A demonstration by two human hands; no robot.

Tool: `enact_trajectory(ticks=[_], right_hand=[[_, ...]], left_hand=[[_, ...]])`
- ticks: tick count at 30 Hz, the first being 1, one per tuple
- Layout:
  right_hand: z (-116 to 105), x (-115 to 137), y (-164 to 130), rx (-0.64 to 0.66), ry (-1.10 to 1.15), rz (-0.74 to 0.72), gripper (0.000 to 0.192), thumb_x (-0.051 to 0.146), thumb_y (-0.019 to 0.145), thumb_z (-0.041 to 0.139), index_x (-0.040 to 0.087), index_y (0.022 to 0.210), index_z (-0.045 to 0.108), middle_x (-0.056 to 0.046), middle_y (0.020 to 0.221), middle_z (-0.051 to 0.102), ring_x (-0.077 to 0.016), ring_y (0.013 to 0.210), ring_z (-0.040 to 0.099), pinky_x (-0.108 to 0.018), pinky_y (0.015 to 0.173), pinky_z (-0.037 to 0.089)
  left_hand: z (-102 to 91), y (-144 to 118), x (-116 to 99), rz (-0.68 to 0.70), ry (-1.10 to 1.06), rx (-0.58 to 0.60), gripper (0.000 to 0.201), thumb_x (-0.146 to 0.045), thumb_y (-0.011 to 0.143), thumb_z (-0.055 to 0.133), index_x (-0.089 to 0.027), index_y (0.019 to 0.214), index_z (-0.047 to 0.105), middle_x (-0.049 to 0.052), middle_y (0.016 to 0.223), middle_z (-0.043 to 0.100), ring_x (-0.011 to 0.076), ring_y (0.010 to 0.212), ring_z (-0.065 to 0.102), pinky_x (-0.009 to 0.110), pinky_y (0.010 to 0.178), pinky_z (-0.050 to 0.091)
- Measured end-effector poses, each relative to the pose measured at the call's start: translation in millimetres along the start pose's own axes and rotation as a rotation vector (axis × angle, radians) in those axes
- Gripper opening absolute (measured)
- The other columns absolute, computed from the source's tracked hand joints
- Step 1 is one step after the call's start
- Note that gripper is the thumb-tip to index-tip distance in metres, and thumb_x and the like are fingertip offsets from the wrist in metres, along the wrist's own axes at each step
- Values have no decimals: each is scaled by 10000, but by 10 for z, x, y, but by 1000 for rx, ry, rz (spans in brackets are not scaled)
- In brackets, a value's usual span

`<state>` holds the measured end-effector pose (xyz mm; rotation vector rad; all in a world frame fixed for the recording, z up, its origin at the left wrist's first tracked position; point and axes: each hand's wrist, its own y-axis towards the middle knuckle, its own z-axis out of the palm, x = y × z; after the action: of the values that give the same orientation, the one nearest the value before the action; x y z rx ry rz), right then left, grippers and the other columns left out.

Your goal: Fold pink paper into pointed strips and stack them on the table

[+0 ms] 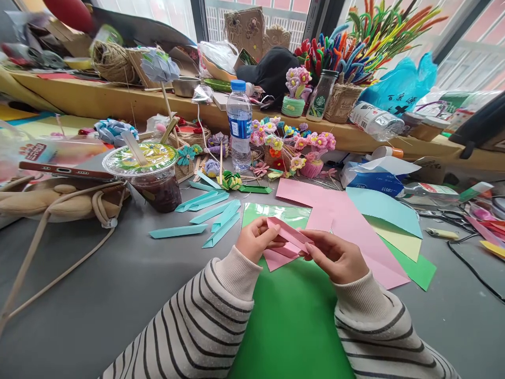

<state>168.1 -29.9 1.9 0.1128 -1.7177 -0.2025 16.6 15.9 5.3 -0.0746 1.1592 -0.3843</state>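
The left hand (255, 238) and right hand (340, 257) pinch a folded pink paper (291, 235) between them, just below the frame's centre, thumbs on top. A green sheet (295, 326) shows below it. Over on the left-centre surface (118, 289) lie blue strips (177, 231); a cup (160, 190) stands beside them.

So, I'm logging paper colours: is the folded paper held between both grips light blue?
No: the left grip and right grip hold folded pink paper, while folded light-blue paper strips lie on the grey tabletop.
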Motion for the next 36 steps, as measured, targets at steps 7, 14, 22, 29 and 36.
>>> enact_trajectory(ticks=[7, 14, 22, 29, 36], right_hand=[[-1, -36, 8, -26, -206, -136, 209, 168, 682, 527, 180, 873, 611, -46, 825, 648, -126, 528, 609, -254, 486, 544], [9, -34, 26, -5, -454, -401, 251, 137, 717, 448, 215, 896, 607, -29, 827, 651, -149, 688, 596, -267, 560, 523], [-25, -41, 42, 28, -599, -567, 240, 117, 756, 440, 204, 914, 599, -58, 821, 649, -155, 738, 594, -277, 640, 500], [-28, -46, 89, 14, -570, -397, 193, 215, 741, 493, 203, 893, 612, -58, 826, 651, -158, 684, 601, -268, 591, 504], [29, -20, 71, -10, -292, -52, 153, 318, 690, 547, 179, 686, 611, -3, 538, 608, -106, 419, 531, -215, 420, 447]], left_hand=[[-3, -6, -23, -16, 30, 43, 267, -290, 555, 662, -124, 692, 504, -12, 561, 564, 138, 542, 603, 248, 560, 501], [18, -5, -37, -44, 32, 28, 274, -291, 561, 664, -127, 663, 471, -14, 521, 573, 139, 498, 603, 250, 515, 508], [16, -25, -5, -40, 19, 129, 281, -275, 561, 665, -119, 689, 470, 7, 545, 601, 178, 539, 618, 326, 561, 517], [8, -8, 39, 67, 17, 73, 281, -231, 530, 686, -108, 720, 519, 10, 585, 610, 125, 562, 605, 250, 592, 504], [23, -28, 50, 112, 85, 102, 220, -228, 540, 675, -104, 669, 547, 33, 594, 634, 144, 568, 605, 268, 581, 503]])
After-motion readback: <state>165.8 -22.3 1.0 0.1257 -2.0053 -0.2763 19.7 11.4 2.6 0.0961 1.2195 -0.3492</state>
